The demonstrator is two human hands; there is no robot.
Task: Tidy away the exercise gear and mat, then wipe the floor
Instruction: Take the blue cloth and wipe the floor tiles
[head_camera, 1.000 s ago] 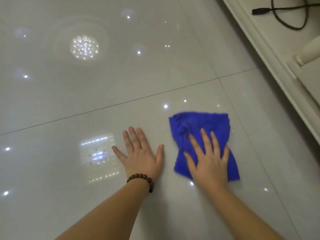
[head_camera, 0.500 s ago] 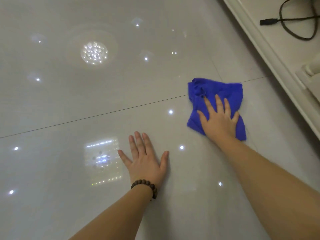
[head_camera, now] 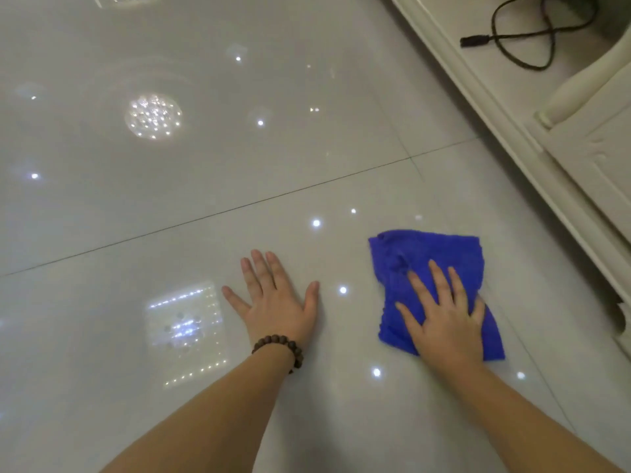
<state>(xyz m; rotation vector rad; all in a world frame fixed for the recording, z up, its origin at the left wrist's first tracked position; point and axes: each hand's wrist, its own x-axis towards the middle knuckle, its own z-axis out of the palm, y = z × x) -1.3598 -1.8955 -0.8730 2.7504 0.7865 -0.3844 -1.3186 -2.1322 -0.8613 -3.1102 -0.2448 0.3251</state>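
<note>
Blue cloth (head_camera: 430, 254), glossy pale-grey tiled floor (head_camera: 170, 199), brown bead bracelet (head_camera: 283, 346).

Floor: glossy pale grey tiles (head_camera: 170, 199), dark grout line (head_camera: 239, 208) running across beyond the grip. Reflected ceiling lights: round cluster (head_camera: 153, 116), square panel (head_camera: 186, 331), scattered points. Cream moulded furniture base (head_camera: 505, 131) at far right; black cable (head_camera: 522, 35) coiled behind it.

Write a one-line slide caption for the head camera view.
Right hand presses a blue cloth flat on the glossy tiled floor; left hand braces beside it.
</note>
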